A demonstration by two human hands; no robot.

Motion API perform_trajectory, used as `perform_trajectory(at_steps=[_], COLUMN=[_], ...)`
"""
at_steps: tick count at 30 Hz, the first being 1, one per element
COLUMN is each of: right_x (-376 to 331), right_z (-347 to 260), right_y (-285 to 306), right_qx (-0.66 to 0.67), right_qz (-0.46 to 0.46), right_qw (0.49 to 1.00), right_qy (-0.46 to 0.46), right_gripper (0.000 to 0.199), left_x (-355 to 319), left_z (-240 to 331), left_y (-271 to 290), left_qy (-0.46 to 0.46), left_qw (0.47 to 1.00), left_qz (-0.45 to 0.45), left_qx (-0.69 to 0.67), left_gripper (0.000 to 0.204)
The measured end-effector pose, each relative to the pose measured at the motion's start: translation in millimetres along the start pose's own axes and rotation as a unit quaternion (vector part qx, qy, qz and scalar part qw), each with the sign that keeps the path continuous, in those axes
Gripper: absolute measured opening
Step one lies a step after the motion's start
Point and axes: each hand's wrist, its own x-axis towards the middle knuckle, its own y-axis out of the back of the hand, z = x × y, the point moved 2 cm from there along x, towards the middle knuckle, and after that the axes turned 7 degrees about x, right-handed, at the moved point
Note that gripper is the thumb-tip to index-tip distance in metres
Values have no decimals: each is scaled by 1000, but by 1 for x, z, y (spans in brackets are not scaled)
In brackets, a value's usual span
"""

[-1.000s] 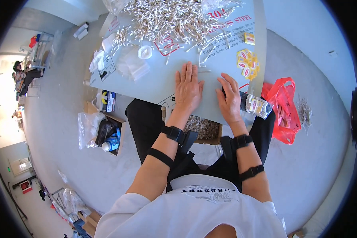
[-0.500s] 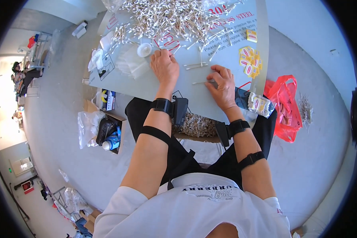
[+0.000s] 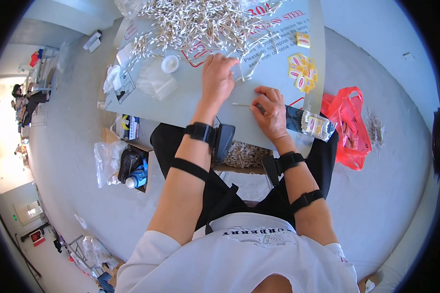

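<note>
My left hand [image 3: 217, 78] is over the metal-sheet tabletop, its fingers bent together near the lower edge of the cotton swab pile [image 3: 195, 27]. Whatever those fingertips hold, if anything, is hidden. A few loose cotton swabs [image 3: 244, 78] lie just right of them. My right hand [image 3: 271, 112] rests nearer to me on the tabletop, thumb and fingers closed on a single cotton swab [image 3: 240, 104], whose white tip points left. A small round white container [image 3: 170, 64] and a stack of clear plastic bags [image 3: 156, 80] lie to the left of my left hand.
Small yellow packets [image 3: 303, 73] lie at the table's right side. A clear pack of swabs [image 3: 315, 124] sits at its near right corner, by a red plastic bag [image 3: 349, 132]. Below the near edge is a box of swabs [image 3: 244, 154]. An open carton [image 3: 146, 166] stands at left.
My left hand has moved right and slightly away from me, to the loose swabs. My right hand stays nearly in place with its swab. The whole view has shifted slightly.
</note>
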Motion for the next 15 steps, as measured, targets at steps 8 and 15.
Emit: perform_trajectory(at_steps=[8,15], right_x=[0,0], right_z=[1,2], right_y=[0,1], right_qx=[-4,-6], right_qz=[6,3], right_qw=[1000,1000], right_qy=[6,-1], right_gripper=[16,15], left_x=[28,-2], left_z=[2,7], left_y=[-10,4], left_qy=[-44,16], left_qw=[990,993], left_qz=[-127,-118], left_qx=[28,6], left_gripper=[9,6])
